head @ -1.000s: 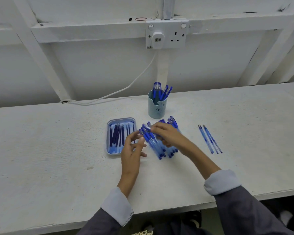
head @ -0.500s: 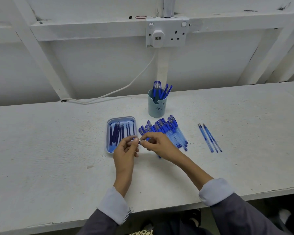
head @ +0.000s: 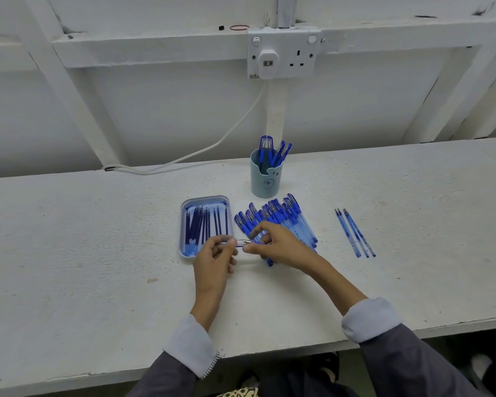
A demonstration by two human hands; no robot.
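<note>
Clear plastic of a pen (head: 242, 242) showed between two hands: the left hand (head: 214, 253) pinched one end, the right hand (head: 278, 245) the other, over the counter (head: 98, 253) at the tray's (head: 205, 198) five o'clock. Print on the heaped pens (head: 284, 222) was too small to read; the cup (head: 265, 181) at twelve o'clock bore a drawn face.

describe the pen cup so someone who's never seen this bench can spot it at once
Find the double wall socket above the white table; straight below it stands a pale blue cup. It is the only upright container, with blue pens poking out, unlike the flat tray and the loose pen pile in front.
</note>
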